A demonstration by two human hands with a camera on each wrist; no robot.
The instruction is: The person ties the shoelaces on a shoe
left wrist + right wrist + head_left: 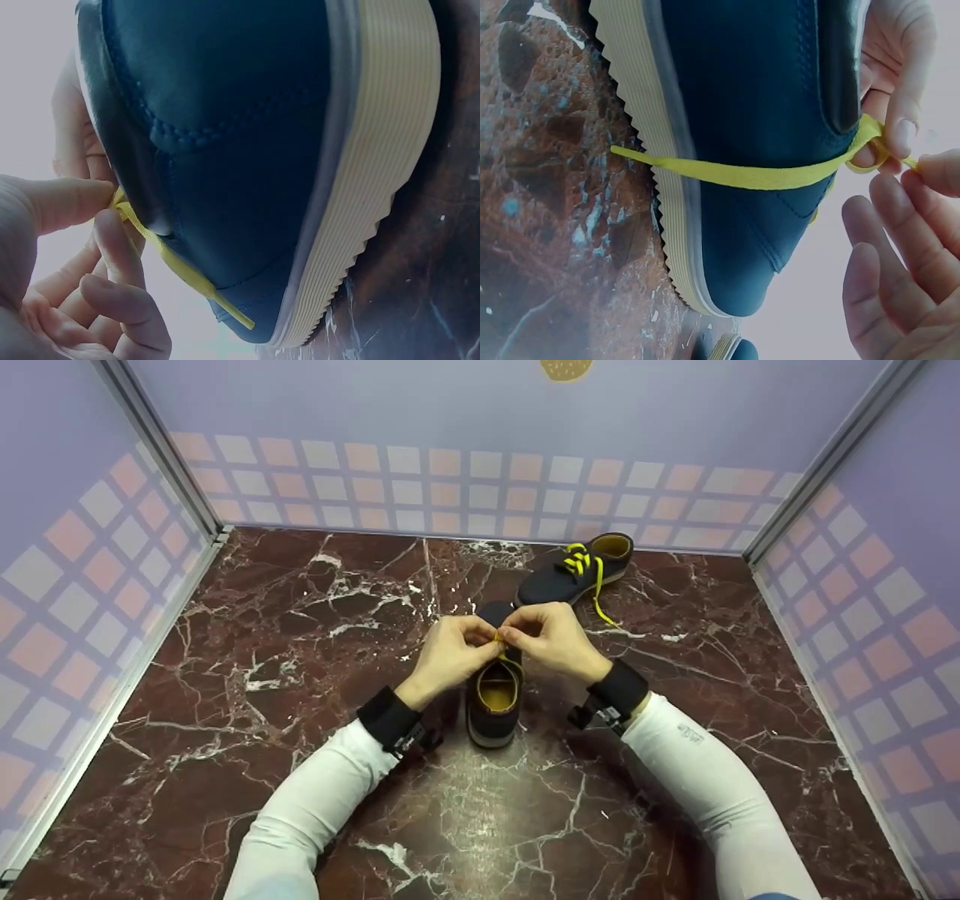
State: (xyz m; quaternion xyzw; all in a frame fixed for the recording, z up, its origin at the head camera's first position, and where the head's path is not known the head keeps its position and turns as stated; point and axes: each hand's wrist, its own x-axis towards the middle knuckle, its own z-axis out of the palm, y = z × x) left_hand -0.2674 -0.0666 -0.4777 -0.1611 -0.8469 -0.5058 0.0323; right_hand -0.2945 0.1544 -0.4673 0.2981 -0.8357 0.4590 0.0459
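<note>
A dark navy shoe [493, 727] stands upright on the marbled surface, its heel toward me and its tan inside showing. Over its tongue my two hands meet at the yellow shoelace [757, 177]. My left hand [454, 649] pinches the lace between thumb and forefinger, as the left wrist view shows. From the other side my right hand [553, 641] pinches a bit of the same lace at its fingertips, the other fingers loosely bent. One lace end hangs down each side of the shoe, over the navy upper [225, 180] and toward the pale ridged sole [375, 142].
A second navy shoe [544, 582] with yellow laces lies behind and to the right, close to the first shoe's toe. One of its lace ends trails onto the marbled surface [337, 780]. Checked panels [450, 487] wall in the back and both sides.
</note>
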